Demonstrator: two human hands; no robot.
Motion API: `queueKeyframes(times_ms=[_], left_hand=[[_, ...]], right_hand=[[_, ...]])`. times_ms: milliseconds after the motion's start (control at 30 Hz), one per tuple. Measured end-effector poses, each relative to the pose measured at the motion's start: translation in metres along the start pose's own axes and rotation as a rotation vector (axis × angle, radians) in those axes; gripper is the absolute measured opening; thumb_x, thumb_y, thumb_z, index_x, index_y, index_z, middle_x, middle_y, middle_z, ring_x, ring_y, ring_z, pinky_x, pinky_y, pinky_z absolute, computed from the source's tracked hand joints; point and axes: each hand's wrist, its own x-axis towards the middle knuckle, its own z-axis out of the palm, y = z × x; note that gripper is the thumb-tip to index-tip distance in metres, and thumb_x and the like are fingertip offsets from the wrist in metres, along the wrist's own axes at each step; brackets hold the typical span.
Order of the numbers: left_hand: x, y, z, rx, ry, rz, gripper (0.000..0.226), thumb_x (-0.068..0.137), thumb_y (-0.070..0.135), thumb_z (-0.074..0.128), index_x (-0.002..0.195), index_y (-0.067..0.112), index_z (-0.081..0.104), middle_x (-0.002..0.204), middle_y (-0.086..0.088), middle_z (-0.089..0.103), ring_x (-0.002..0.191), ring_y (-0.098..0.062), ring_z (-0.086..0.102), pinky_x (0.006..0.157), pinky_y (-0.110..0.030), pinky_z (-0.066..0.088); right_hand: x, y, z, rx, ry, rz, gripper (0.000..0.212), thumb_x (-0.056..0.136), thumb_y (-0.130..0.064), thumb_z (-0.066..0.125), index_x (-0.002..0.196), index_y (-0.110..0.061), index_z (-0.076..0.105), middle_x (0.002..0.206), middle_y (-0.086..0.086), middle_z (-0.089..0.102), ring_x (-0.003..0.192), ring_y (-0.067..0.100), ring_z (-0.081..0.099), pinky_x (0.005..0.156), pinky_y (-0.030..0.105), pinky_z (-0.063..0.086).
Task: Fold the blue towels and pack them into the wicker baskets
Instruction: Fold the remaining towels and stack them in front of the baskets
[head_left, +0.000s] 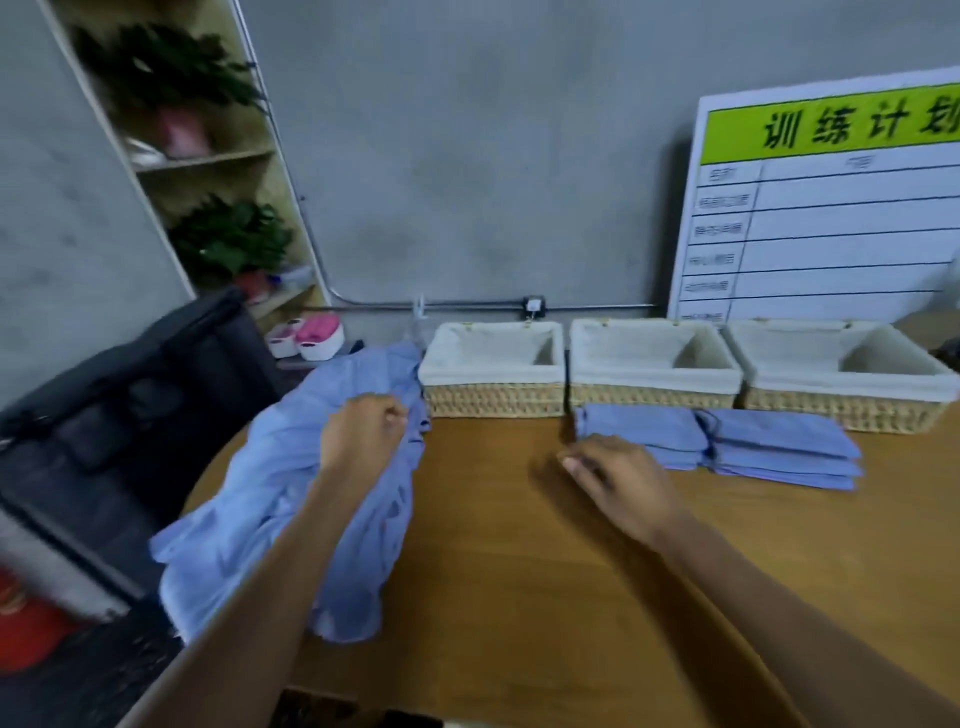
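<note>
A heap of loose blue towels (270, 499) lies on the left part of the wooden table (519, 545) and hangs over its edge. My left hand (358, 434) is curled on top of the heap and pinches a fold of blue cloth. My right hand (618, 480) hovers over bare wood with its fingers loosely bent, holding nothing. Just beyond it lie two stacks of folded blue towels (727, 444). Three wicker baskets with white liners stand in a row at the back: left (493, 400), middle (652, 397), right (841, 408). All three look empty.
A white planning board (831, 218) with a green header leans on the grey wall behind the baskets. A dark chair (135, 415) stands left of the table. A shelf with potted plants (218, 244) is at the far left, and pink and white items (317, 338) lie beside it.
</note>
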Motion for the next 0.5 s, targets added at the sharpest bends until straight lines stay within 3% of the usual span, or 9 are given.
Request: queueKeyframes(times_ms=[167,267,333,400,500], left_hand=[[-0.016,-0.056,0.004,0.064,-0.193,-0.105,0.023,0.086,0.031,0.071,0.076,0.011,0.072,0.078,-0.005,0.071,0.077,-0.025,0.066,0.066,-0.04,0.054],[-0.015,-0.067,0.008,0.001,-0.067,-0.105,0.018,0.086,0.026,0.071,0.079,0.009,0.071,0.082,-0.009,0.07,0.079,-0.031,0.066,0.059,-0.037,0.048],[-0.008,-0.07,0.004,0.025,0.006,-0.114,0.019,0.087,0.027,0.071,0.09,0.009,0.068,0.094,-0.011,0.065,0.086,-0.034,0.063,0.064,-0.036,0.045],[-0.001,-0.069,0.002,0.09,-0.02,-0.151,0.026,0.089,0.029,0.07,0.096,0.005,0.064,0.095,-0.013,0.065,0.089,-0.034,0.061,0.067,-0.035,0.041],[0.004,-0.061,0.002,0.133,-0.071,-0.223,0.021,0.088,0.026,0.066,0.083,0.006,0.067,0.084,-0.011,0.068,0.076,-0.029,0.059,0.059,-0.033,0.04]], right_hand=[[0.018,-0.049,0.042,0.036,-0.128,-0.034,0.027,0.103,-0.044,0.044,0.117,-0.032,0.064,0.105,-0.011,0.07,0.09,0.008,0.065,0.077,0.034,0.053],[0.025,-0.061,0.053,0.086,-0.154,-0.019,0.028,0.103,-0.043,0.046,0.12,-0.031,0.064,0.11,-0.012,0.07,0.093,0.009,0.065,0.08,0.036,0.054],[0.026,-0.062,0.054,0.102,-0.157,-0.026,0.028,0.103,-0.042,0.047,0.122,-0.03,0.065,0.111,-0.013,0.069,0.095,0.007,0.064,0.081,0.034,0.053],[0.022,-0.057,0.054,0.122,-0.17,-0.027,0.028,0.103,-0.042,0.048,0.122,-0.03,0.065,0.113,-0.015,0.068,0.099,0.005,0.063,0.083,0.032,0.052],[0.014,-0.047,0.046,0.158,-0.178,-0.016,0.027,0.102,-0.041,0.049,0.12,-0.03,0.066,0.116,-0.017,0.067,0.103,0.002,0.062,0.088,0.033,0.052]])
